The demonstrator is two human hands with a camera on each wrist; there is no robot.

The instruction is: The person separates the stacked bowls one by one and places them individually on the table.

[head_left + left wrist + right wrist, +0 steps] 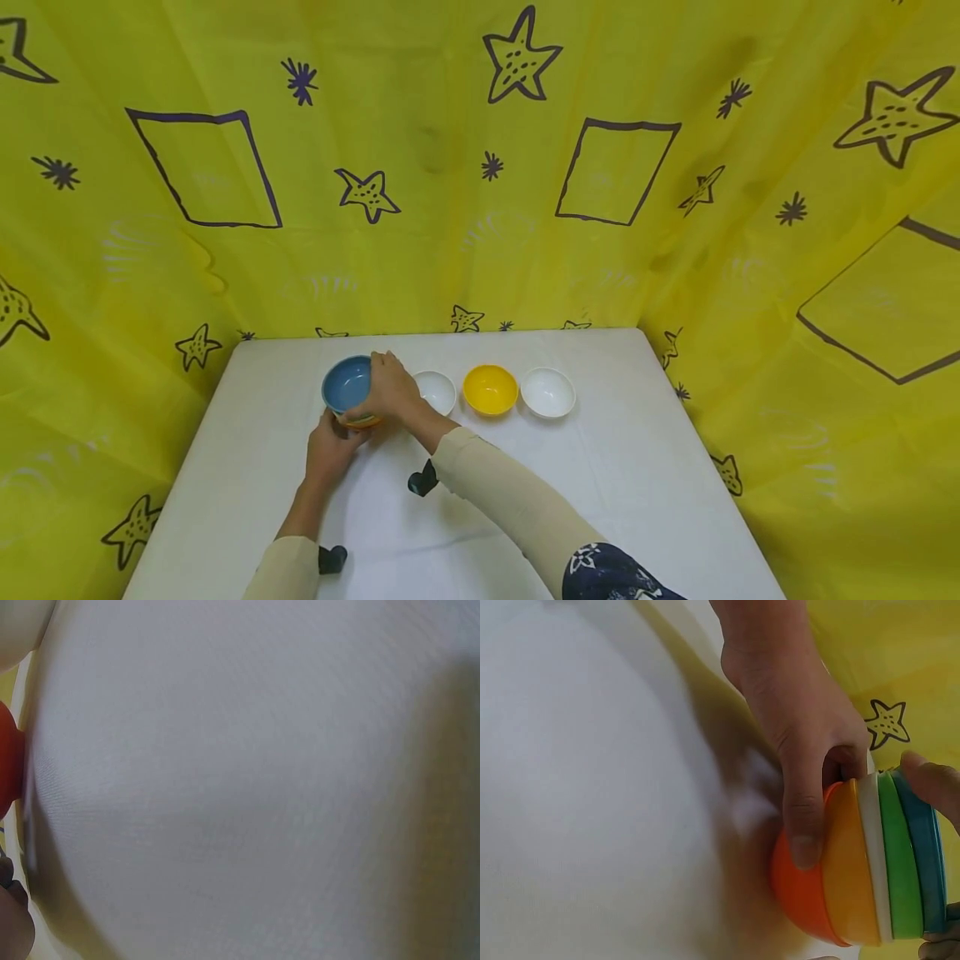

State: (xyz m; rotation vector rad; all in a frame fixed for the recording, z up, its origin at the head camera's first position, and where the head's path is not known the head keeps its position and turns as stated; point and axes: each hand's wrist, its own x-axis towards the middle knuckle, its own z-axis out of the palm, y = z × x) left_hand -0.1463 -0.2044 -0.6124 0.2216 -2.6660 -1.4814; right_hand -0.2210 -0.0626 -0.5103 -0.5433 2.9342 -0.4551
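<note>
A nested stack of bowls is held over the left part of the table. In the right wrist view its layers are an orange-red bowl (799, 889), a yellow-orange bowl (851, 877), a white bowl (877, 862), a green bowl (901, 862) and a blue bowl (924, 862) innermost. My left hand (330, 450) grips the stack low down, its thumb across the orange-red and yellow-orange bowls. At the other side, my right hand (392, 387) holds the blue bowl by its rim. The left wrist view catches only a sliver of the orange-red bowl (9, 761).
To the right of the hands stand a white bowl (438, 390), a yellow bowl (491, 390) and another white bowl (548, 393) in a row. A white cloth covers the table (637, 500). Yellow patterned curtains (435, 250) enclose its back and sides.
</note>
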